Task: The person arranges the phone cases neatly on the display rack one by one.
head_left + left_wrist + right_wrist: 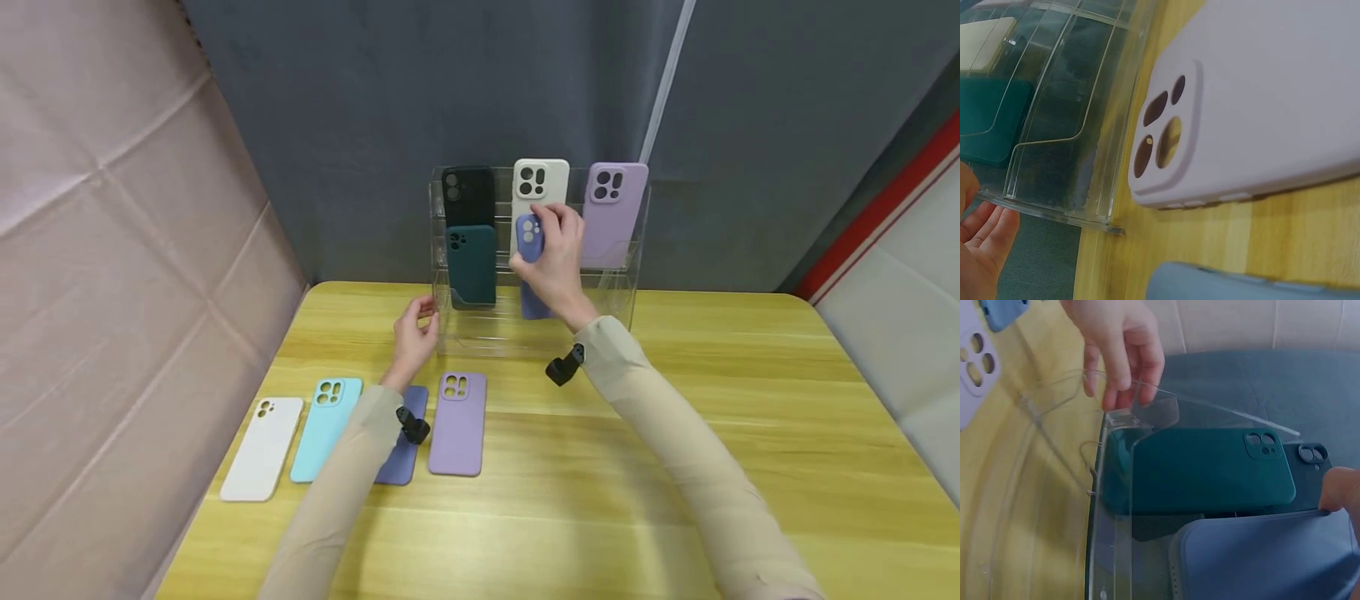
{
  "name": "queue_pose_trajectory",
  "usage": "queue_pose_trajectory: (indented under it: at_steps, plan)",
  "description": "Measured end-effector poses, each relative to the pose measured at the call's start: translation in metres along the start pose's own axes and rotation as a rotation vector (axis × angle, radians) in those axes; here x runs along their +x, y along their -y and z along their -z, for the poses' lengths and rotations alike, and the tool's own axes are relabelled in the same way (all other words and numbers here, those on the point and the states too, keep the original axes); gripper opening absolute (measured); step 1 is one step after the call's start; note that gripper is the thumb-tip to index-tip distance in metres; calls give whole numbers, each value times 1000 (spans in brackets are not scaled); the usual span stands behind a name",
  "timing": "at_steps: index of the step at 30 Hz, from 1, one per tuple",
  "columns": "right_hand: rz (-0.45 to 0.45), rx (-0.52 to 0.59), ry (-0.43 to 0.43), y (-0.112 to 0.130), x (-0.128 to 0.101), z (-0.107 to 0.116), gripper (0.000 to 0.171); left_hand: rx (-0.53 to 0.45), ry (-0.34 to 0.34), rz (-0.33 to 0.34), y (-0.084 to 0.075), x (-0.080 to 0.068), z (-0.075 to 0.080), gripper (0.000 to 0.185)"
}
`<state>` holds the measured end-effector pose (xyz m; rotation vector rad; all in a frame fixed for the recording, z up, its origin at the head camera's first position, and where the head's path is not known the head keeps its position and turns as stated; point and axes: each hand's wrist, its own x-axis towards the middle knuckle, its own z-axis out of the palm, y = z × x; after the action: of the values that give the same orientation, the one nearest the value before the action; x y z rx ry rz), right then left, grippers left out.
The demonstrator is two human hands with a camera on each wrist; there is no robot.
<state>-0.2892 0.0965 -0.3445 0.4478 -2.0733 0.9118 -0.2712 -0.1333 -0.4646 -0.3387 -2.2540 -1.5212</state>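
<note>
A blue-violet phone case (536,303) is gripped near its upper part by my right hand (558,254), thumb on one edge and fingers on the other. It stands upright at the middle column of a clear acrylic display rack (480,343), before a white phone case (551,179). At the rack's left side, my left hand (414,337) holds the side panel between thumb and fingers; the right wrist view shows that hand (1125,356) at the panel's edge. Beside the held case sits a dark green phone case (472,267), with a black one (472,196) behind and above it.
A lilac phone case (615,212) stands in the rack's right column. On the wooden table (750,417) lie a white case (262,450), a turquoise case (327,429), a blue-violet case (401,462) partly under my left arm, and a lilac case (457,429). A grey curtain (337,150) hangs behind.
</note>
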Motion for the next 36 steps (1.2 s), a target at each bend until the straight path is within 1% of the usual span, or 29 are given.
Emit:
queue_pose_trajectory:
  at_steps: [5,9,15,19,26,36]
  plan:
    - [-51,17,-81,-3,9,-9,58,7,0,2,1,1,-1,27]
    - [-61,13,-134,-7,13,-16,56,13,-5,-1,1,1,-2,27]
    - [-89,-6,-188,-15,11,-27,57,13,-2,-7,3,1,-5,27]
    - [-98,-23,-194,-21,6,-33,55,7,1,-5,4,0,-6,27]
    - [-64,-38,-194,-27,-2,-42,52,12,10,9,3,-1,-6,27]
    - [-40,-49,-227,-25,-7,-49,55,0,12,19,1,1,-5,28]
